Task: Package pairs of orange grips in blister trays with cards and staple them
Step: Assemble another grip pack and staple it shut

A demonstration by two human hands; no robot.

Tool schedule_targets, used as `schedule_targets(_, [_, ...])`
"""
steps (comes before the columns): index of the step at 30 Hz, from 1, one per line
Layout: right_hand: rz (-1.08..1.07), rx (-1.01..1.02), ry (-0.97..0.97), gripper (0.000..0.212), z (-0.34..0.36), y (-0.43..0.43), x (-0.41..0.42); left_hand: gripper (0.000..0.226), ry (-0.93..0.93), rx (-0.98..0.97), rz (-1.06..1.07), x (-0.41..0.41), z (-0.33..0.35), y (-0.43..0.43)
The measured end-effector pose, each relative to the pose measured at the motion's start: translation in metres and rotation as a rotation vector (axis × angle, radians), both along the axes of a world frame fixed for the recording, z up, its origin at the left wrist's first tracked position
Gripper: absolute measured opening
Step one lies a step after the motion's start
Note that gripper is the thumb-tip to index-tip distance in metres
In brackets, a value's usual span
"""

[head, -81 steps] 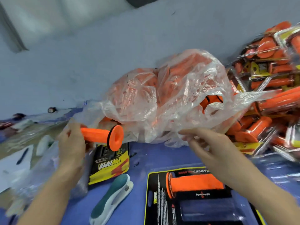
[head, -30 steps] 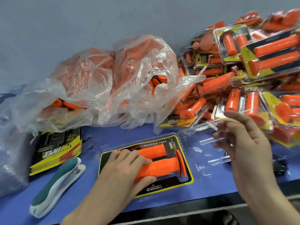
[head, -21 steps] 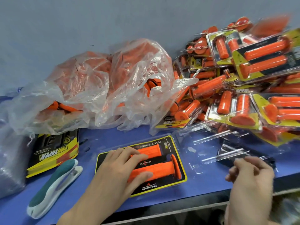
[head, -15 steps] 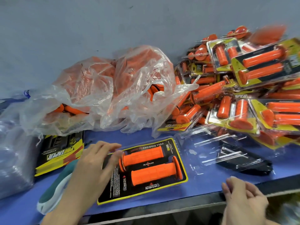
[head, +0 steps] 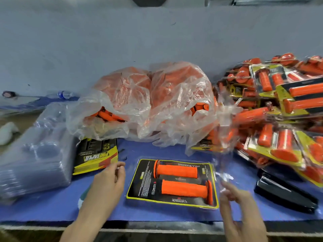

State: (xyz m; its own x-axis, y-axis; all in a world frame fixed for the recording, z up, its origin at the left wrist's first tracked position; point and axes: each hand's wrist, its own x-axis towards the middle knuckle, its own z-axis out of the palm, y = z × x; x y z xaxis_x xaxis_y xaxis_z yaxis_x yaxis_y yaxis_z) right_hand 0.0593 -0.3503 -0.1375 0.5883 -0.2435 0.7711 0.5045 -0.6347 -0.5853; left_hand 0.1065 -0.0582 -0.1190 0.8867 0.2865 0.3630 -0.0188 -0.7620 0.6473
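A black and yellow card in a clear blister tray [head: 139,182] lies flat on the blue table, near the front edge. Two orange grips [head: 176,171] [head: 183,189] lie side by side in it. My left hand [head: 110,180] is at the tray's left edge, thumb and forefinger pinched together on its clear rim. My right hand [head: 236,196], blurred, pinches the clear blister lid [head: 224,154], which stands raised at the tray's right side.
A plastic bag of loose orange grips [head: 148,105] sits behind the tray. Finished packs [head: 279,123] are piled at the right, with a black object [head: 283,194] before them. At the left are spare cards [head: 95,154] and stacked clear trays [head: 35,154].
My left hand set the second grip in the tray and slid to its left edge. My right hand dropped to the front edge, then came up holding the clear lid.
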Motion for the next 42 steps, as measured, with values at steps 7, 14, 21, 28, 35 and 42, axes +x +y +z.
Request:
schedule_targets(7, [-0.129, -0.705, -0.177, 0.055, -0.012, -0.007, 0.016, 0.019, -0.358, -0.255, 0.012, -0.020, 0.032, 0.001])
schedule_targets(14, [-0.004, -0.823, -0.188, 0.053, -0.008, -0.019, 0.023, 0.025, -0.440, 0.625, -0.593, -0.023, 0.000, -0.067])
schedule_targets(21, [0.079, -0.884, -0.135, 0.016, -0.001, -0.033, 0.038, 0.008, -0.474, 0.765, -0.569, -0.012, -0.014, -0.084])
schedule_targets(28, [0.194, -0.807, -0.182, 0.017, -0.004, -0.033, 0.054, 0.007, -0.499, 0.708, -0.531, -0.006, -0.016, -0.093])
schedule_targets(35, [0.117, -0.727, -0.202, 0.016, -0.013, -0.020, 0.056, 0.010, -0.539, 0.697, -0.536, -0.001, -0.014, -0.107])
schedule_targets(42, [0.045, -0.781, -0.222, 0.021, -0.007, -0.029, 0.057, 0.018, -0.539, 0.773, -0.504, 0.002, -0.007, -0.087])
